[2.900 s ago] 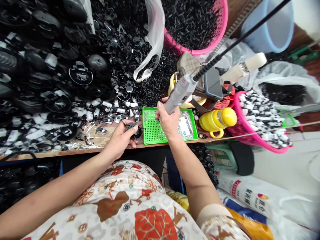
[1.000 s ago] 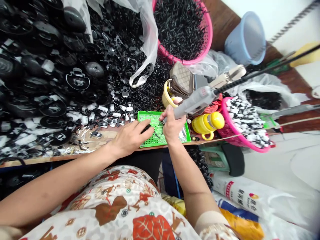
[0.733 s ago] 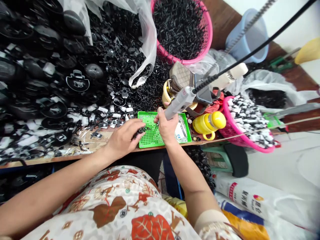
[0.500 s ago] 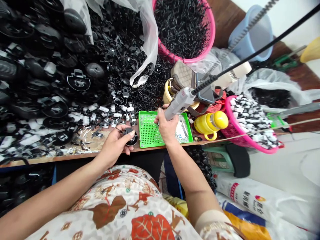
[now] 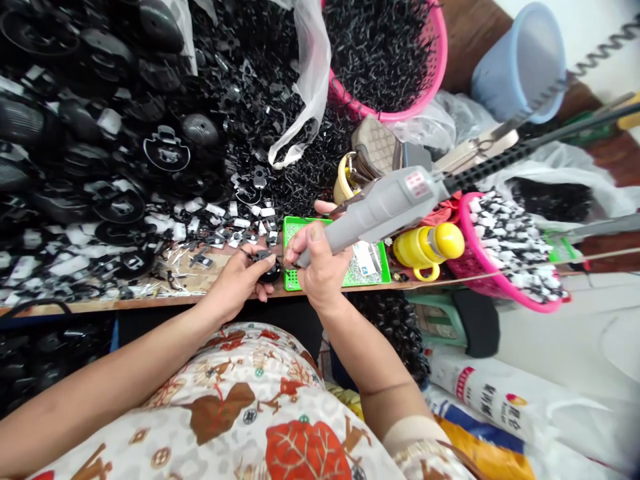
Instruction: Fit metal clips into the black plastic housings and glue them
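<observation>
My left hand (image 5: 239, 280) is closed on a small round black plastic part (image 5: 269, 269) at the front edge of the bench, its thumb lying across the top. A grey electric screwdriver (image 5: 370, 210) is gripped in my right hand (image 5: 323, 263), its body slanting up to the right and its tip pointing left toward the black part. Whether the tip touches the part I cannot make out. Below the screwdriver lies a green perforated tray (image 5: 386, 263) with many small metal screws and a white card (image 5: 367, 259), partly covered by my right hand.
Heaped black housings (image 5: 75, 127) and white-and-black pieces (image 5: 220, 220) cover the left. Behind are a pink basket (image 5: 443, 57) of black strips and a blue bucket (image 5: 515, 67). To the right stand a yellow bottle (image 5: 425, 248) and another pink basket (image 5: 500, 297). A black cable (image 5: 480, 167) trails from the screwdriver.
My right hand has brought the screwdriver left, from above the green tray to the black part, and tilted it flatter. My left hand still holds the part. The view has shifted slightly.
</observation>
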Demonstrator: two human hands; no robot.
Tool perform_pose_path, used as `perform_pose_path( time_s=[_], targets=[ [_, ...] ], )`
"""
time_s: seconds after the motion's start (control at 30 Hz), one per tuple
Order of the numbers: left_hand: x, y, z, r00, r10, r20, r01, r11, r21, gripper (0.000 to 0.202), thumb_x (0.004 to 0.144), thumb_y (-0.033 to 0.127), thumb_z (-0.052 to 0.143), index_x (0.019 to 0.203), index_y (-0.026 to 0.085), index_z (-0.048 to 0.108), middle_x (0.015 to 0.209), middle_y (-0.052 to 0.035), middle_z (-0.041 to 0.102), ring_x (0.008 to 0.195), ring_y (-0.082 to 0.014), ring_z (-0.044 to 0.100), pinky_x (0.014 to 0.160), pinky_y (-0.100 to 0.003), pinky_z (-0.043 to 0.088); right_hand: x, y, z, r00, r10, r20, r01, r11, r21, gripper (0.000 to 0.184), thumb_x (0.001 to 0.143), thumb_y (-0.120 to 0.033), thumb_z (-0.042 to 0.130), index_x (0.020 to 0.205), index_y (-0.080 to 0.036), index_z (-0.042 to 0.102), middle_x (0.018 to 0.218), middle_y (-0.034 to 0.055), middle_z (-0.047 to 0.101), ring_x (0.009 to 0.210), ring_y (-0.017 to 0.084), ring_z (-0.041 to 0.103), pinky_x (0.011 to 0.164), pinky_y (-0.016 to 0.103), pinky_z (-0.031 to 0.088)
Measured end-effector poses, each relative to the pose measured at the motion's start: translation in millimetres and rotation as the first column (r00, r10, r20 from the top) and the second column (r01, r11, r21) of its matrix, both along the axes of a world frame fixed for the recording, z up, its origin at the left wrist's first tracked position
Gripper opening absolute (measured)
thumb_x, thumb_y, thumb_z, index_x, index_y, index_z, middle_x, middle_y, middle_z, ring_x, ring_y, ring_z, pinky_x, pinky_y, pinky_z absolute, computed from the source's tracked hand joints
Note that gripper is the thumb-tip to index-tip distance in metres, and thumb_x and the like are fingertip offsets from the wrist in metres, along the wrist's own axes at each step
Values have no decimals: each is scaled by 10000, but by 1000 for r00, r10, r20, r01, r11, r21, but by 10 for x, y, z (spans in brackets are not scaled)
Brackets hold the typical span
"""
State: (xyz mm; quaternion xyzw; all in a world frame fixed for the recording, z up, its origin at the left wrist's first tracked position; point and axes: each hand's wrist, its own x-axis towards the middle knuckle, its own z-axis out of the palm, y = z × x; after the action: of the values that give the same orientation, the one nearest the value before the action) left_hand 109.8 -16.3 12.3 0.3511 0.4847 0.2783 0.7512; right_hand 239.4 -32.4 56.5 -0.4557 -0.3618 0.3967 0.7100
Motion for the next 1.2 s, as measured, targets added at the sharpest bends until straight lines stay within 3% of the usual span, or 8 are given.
perform_pose_path(
  time_s=[0.17,0.33,0.63,0.87,1.2],
  targets=[
    [-5,2,7,1000,-6,7,6,1000,1,531,696,485,832,976,226,463,723,54,637,429,-108,612,337,-176,459,-102,44,-112,997,68,-47,-67,998,16,452,864,-509,721,1184,-274,505,598,-115,534,451,92,529,518,253,514],
    [-3,5,34,1000,4,-8,-4,1000,-8,630,593,524,887,948,223,461,705,68,622,393,-109,597,296,-172,412,-136,45,-185,993,112,-24,-113,993,-32,379,861,-509,725,1072,-256,537,574,-115,527,456,92,535,544,260,526],
    [-9,17,16,1000,-21,3,21,1000,-23,650,594,533,898,951,234,445,695,72,618,397,-116,603,301,-181,427,-115,20,-104,995,95,6,-95,995,-4,371,862,-524,720,1078,-254,586,619,-89,548,487,102,553,557,279,541],
    [-18,2,-36,999,-20,-27,21,999,26,643,588,567,887,919,224,455,668,69,614,376,-109,578,269,-156,355,-148,28,-225,992,128,9,-128,992,4,334,872,-483,725,1045,-256,550,578,-107,534,463,100,549,529,264,530],
    [-7,17,-9,999,-31,-21,31,999,10,671,583,586,888,940,229,446,643,75,608,374,-111,566,274,-168,373,-116,13,-138,995,98,8,-98,995,24,378,874,-481,727,1128,-245,576,591,-96,546,470,99,554,557,274,552]
  ],
)
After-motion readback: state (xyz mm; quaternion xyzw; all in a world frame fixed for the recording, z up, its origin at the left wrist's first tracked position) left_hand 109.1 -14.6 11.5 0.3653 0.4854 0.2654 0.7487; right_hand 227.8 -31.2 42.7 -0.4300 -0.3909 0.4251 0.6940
